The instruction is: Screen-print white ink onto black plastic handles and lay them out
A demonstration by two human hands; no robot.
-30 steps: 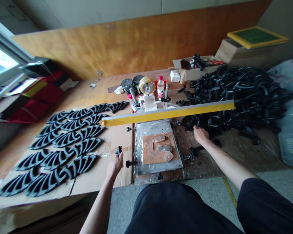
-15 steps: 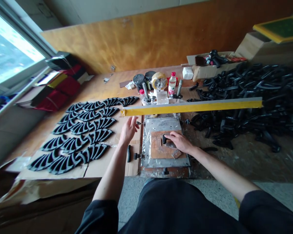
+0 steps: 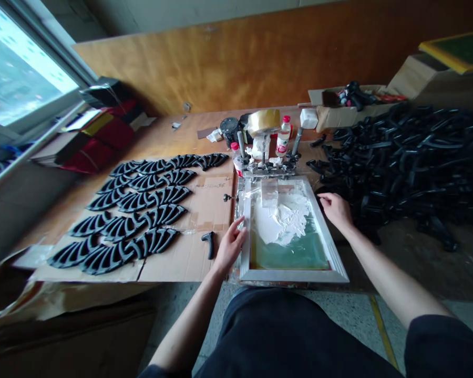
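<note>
A silver-framed printing screen (image 3: 295,274) lies over the work plate in front of me. White paste (image 3: 287,220) is spread on its green mesh, with a clear squeegee block (image 3: 269,194) above the upper part. My left hand (image 3: 230,245) grips the screen's left bar, thumb and fingers at its edge. Just off the right bar, my right hand (image 3: 336,211) is closed with curled fingers; the dark heap behind hides whatever they may hold. One black handle (image 3: 208,244) rests on the cardboard left of my left hand. The plate beneath the screen is mostly hidden.
Rows of black handles (image 3: 134,199) cover the cardboard at left. A big heap of black handles (image 3: 418,157) fills the right side. Behind the screen stand a metal clamp stand (image 3: 268,169), a tape roll (image 3: 263,121), a red-capped bottle (image 3: 284,137) and a dark jar (image 3: 229,128).
The screen has swung down from its raised position and now covers the plate. My right hand has left the black handle on the plate and moved right; my left hand has come down and rightward.
</note>
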